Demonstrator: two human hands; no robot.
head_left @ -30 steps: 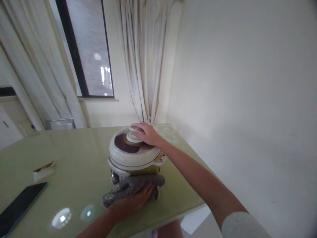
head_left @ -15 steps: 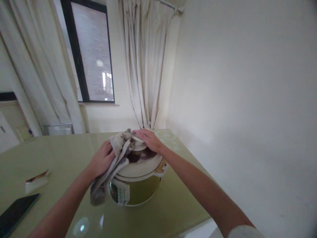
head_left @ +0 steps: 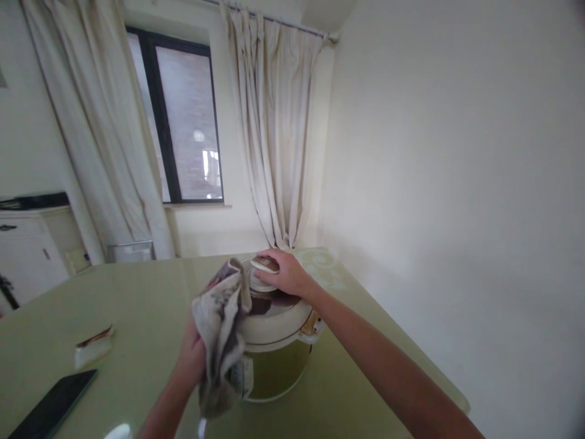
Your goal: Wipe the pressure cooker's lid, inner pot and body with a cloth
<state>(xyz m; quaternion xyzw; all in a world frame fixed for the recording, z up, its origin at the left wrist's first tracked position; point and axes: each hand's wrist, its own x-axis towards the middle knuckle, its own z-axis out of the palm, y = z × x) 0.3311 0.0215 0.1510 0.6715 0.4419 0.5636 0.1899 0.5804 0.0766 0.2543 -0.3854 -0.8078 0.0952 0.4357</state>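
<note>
A round white electric cooker with a dark glass lid stands near the right side of the green table. My right hand is closed around the lid knob on top. My left hand grips a grey and white patterned cloth, which hangs down over the cooker's left side and covers part of the lid and control panel. Most of the left fingers are hidden behind the cloth.
On the left of the green table lie a dark tablet-like device and a small whitish packet. A wall runs close along the right side. Curtains and a window are behind, with a white cabinet at far left.
My left hand brought the cloth from the cooker's lower front up to the lid, then slightly down and left along its side. My right hand has stayed on the knob. The view tilted up.
</note>
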